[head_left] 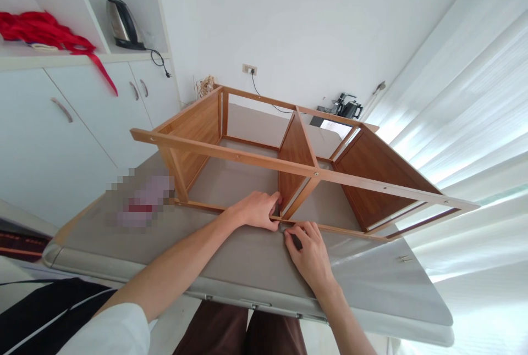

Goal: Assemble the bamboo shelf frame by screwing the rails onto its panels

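A wooden shelf frame (235, 155) lies on its side on the grey table (247, 256). Its middle board (297, 143) stands upright between the long rails. My left hand (259, 211) is wrapped round the near bottom rail, just left of where the middle board meets it. Just right of it, on the near side of that rail, my right hand (310, 248) has thumb and fingers pinched together at the joint. A small metallic bit shows at its fingertips, too small to name. Several loose screws (405, 259) lie on the table to the right.
A blurred patch (144, 201) covers something on the table at left. White cabinets (82, 102) hold a kettle (121, 22) and red cloth (45, 31). Behind the frame are a black appliance (350, 107) and a cord to a wall socket (249, 69). White curtains (474, 96) hang at right.
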{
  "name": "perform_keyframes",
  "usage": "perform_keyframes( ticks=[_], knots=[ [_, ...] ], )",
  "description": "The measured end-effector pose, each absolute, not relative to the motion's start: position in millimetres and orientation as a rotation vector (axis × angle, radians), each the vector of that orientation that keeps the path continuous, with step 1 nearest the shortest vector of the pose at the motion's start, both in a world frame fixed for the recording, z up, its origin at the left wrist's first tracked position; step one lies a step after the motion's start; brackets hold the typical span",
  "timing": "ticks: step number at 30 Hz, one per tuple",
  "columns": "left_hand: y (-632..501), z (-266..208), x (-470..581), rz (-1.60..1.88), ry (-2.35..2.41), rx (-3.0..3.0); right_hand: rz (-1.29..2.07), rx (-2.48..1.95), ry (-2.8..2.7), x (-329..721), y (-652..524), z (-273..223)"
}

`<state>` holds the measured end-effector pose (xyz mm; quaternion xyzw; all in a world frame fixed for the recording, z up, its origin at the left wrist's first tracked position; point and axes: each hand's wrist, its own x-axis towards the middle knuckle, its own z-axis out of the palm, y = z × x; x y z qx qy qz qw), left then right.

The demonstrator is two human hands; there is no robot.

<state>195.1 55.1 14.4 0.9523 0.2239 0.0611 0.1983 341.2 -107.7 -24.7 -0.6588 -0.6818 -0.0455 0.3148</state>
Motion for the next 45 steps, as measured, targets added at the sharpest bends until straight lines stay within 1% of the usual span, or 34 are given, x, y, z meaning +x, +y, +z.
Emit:
perform_keyframes(
  ticks=[13,21,45],
  knots=[
    [56.8,11.5,195.1,0.231,0.595,2.664,0.061,-1.628,-1.85,341.0,-109.9,-21.0],
    [57.9,9.7,195.3,0.216,0.597,2.674,-0.033,-1.673,-1.865,340.2,-109.6,-25.2],
    [58.8,6.2,195.7,0.256,0.57,2.674,-0.091,-1.674,-1.893,338.1,-106.8,-25.1]
  ],
)
